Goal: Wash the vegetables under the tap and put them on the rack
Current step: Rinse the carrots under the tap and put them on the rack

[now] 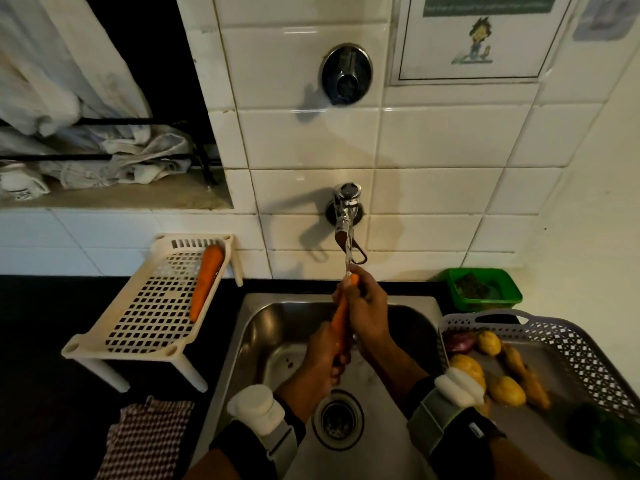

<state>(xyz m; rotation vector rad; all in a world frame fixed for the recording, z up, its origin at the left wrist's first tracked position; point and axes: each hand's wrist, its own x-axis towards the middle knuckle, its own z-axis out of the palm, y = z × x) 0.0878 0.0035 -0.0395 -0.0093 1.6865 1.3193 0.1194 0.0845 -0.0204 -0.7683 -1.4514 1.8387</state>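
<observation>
Water runs from the wall tap (346,216) onto the top of an orange carrot (341,318) held upright over the steel sink (263,327). My left hand (323,355) grips the carrot's lower end. My right hand (367,308) wraps around its upper part, just under the stream. A second carrot (206,282) lies on the cream slotted rack (138,327) to the left of the sink. On the right, a grey perforated basket (561,341) holds potatoes (506,389), a red onion (459,341) and a dark green vegetable (602,434).
A green tub (485,289) with a scrubber sits on the counter behind the basket. A checked cloth (149,438) lies on the dark counter at front left. The sink drain (337,419) is below my hands. A window ledge with crumpled cloth is at upper left.
</observation>
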